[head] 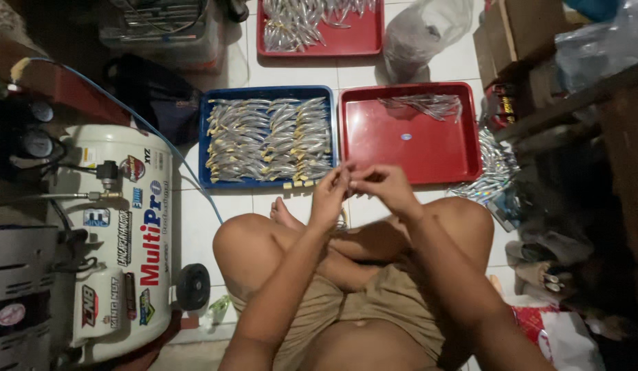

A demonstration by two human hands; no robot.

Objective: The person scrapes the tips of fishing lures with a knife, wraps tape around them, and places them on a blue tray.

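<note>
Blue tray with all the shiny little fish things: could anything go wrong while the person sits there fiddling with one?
Maybe. The blue tray is packed in neat rows, and a few pieces already sit at its front edge near the bare foot, so a shifted leg might scatter them. The left hand and right hand pinch something tiny over the floor; if dropped, it could be hard to find. The blue hose beside the tray could snag.

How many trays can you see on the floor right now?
3: a blue tray ahead of the hands, a red tray right of it, another red tray beyond, partly cut off.
</note>
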